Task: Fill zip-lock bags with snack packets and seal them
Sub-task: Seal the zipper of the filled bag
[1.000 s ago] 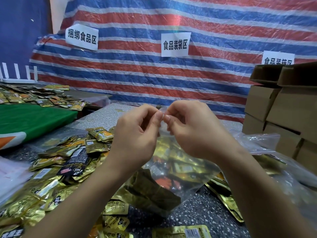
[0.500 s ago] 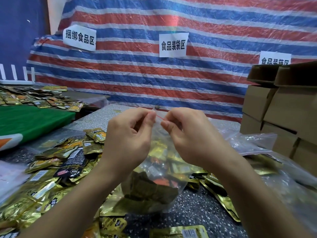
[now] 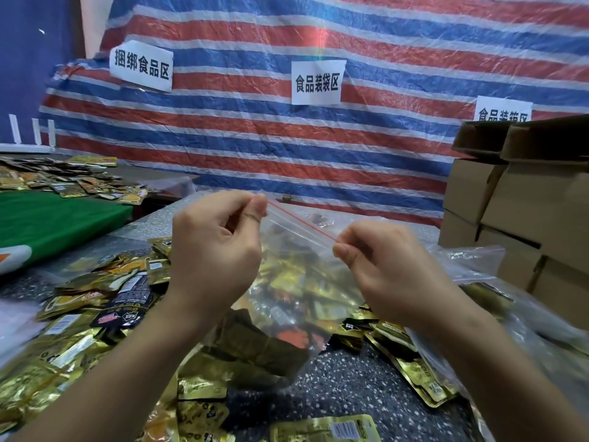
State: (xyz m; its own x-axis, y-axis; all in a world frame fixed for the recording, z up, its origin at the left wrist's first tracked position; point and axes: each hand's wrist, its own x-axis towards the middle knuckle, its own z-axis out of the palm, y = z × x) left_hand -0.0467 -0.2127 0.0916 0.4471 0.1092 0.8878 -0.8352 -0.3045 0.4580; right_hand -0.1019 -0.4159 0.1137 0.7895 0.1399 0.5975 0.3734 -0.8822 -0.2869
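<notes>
A clear zip-lock bag (image 3: 296, 282) stuffed with gold and dark snack packets hangs in the air over the speckled table (image 3: 350, 387). Its red-lined zip strip (image 3: 301, 222) stretches between my hands. My left hand (image 3: 216, 250) pinches the strip's left end between thumb and forefinger. My right hand (image 3: 385, 266) pinches the strip's right end, lower down. Loose gold snack packets (image 3: 73, 339) lie heaped on the table at the left and under the bag.
Brown cardboard boxes (image 3: 522, 205) are stacked at the right. More clear plastic bags (image 3: 497, 314) with packets lie in front of them. A green cloth (image 3: 47, 218) and more packets (image 3: 57, 180) cover a table at the left. A striped tarp (image 3: 318, 138) with paper signs hangs behind.
My hands were pinched together at the middle of the zip strip; they have drawn apart, the right hand sliding right and down along the strip, which now shows between them.
</notes>
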